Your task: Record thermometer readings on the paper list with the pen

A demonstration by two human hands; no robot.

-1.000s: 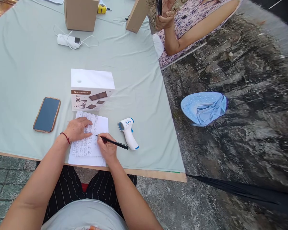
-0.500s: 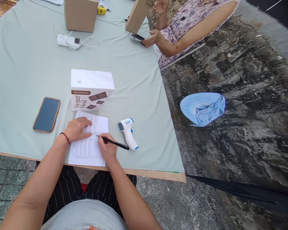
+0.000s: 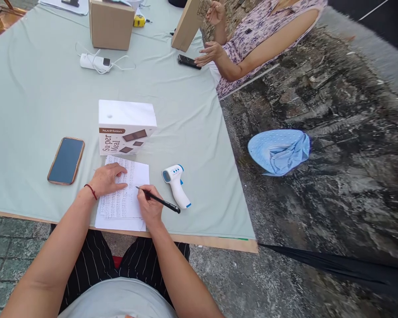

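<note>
Several sheets of paper (image 3: 137, 176) lie at the table's near edge, the left part covered in dense small writing. My left hand (image 3: 109, 180) rests on them with its fingers spread. Gripped in my right hand (image 3: 150, 206) is a black pen (image 3: 164, 202), its tip over the paper beside the written columns. To the right of that hand lies a white and blue infrared thermometer (image 3: 176, 185). A white and brown box (image 3: 128, 128) stands just behind the sheets. Left of my left hand is a smartphone (image 3: 66, 160) in a brown-edged case.
Farther back are a white device with a cable (image 3: 95, 62), a cardboard box (image 3: 111, 26) and a yellow tape measure (image 3: 139, 20). At the far right edge, another person's hand (image 3: 209, 54) is beside a black phone (image 3: 188, 61). A blue hat (image 3: 278, 151) lies beyond the table.
My right hand and the pen have shifted slightly right. My left hand stays in place. The other person's black phone now lies on the table, that hand opened above it.
</note>
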